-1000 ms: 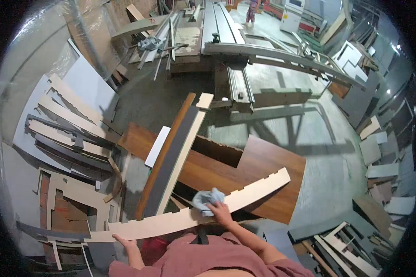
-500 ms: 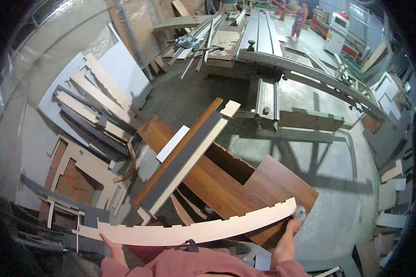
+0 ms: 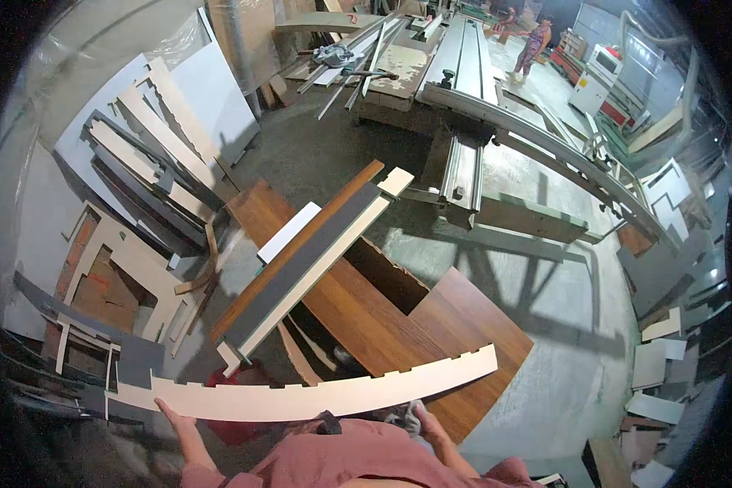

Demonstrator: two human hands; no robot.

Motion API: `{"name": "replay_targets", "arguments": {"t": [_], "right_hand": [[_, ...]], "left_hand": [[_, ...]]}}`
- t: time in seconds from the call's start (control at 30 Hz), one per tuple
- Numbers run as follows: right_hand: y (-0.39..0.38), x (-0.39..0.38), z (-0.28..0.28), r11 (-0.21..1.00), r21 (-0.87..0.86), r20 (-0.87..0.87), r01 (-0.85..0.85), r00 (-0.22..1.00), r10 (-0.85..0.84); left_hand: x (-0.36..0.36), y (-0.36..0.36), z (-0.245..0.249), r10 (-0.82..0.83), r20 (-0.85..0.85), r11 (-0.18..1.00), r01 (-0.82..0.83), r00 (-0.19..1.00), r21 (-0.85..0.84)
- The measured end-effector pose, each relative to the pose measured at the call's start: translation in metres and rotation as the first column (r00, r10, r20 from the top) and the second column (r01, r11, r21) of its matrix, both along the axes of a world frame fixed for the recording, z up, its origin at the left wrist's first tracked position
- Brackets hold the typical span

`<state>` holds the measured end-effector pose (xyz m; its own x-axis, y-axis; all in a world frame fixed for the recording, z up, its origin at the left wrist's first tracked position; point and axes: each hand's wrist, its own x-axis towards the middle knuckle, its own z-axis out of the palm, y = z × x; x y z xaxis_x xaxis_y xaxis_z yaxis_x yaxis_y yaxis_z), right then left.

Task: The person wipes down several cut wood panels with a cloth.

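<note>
A long, curved pale board (image 3: 301,402) with notches along its upper edge lies across the view in front of my body. My left hand (image 3: 171,413) grips its lower edge near the left end, the thumb against the board. Just below the board, right of centre, my right hand (image 3: 428,424) is closed around a crumpled grey cloth (image 3: 403,416). Beyond the board stands a stack of long strips, with a dark grey panel (image 3: 301,272) and brown edging, on large brown wood panels (image 3: 382,325).
White sheets (image 3: 211,98) and cut boards lean at the left. A sliding table saw (image 3: 464,73) stands ahead, its long metal rail (image 3: 545,150) reaching right. A person (image 3: 533,49) stands far back. Offcuts (image 3: 651,366) lie along the right side.
My right hand with the cloth has moved left from the board's right end to below its middle-right part. My left hand still holds the left end. The view has shifted slightly.
</note>
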<state>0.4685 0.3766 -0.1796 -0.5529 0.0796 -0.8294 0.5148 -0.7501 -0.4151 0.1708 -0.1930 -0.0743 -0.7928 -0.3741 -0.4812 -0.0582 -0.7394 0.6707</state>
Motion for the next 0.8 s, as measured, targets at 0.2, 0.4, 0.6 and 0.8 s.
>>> {"name": "replay_targets", "arguments": {"t": [0.2, 0.4, 0.6, 0.8], "right_hand": [[-0.037, -0.069, 0.06, 0.896, -0.239, -0.049, 0.373, 0.917, -0.395], [-0.042, -0.093, 0.03, 0.886, -0.151, 0.106, 0.438, 0.898, -0.426], [-0.054, -0.187, 0.017, 0.939, -0.255, -0.01, 0.229, 0.971, -0.24], [-0.052, -0.312, 0.002, 0.974, -0.212, -0.122, 0.084, 0.986, -0.111]], "left_hand": [[-0.004, 0.022, 0.023, 0.001, 0.118, 0.997, -0.01, 0.993, 0.075], [0.009, -0.007, -0.001, 0.226, 0.168, 0.969, -0.204, 0.96, -0.138], [0.053, -0.044, -0.001, 0.466, 0.226, 0.883, -0.436, 0.855, -0.174], [0.053, -0.031, -0.03, 0.518, 0.298, 0.855, -0.49, 0.802, -0.166]]}}
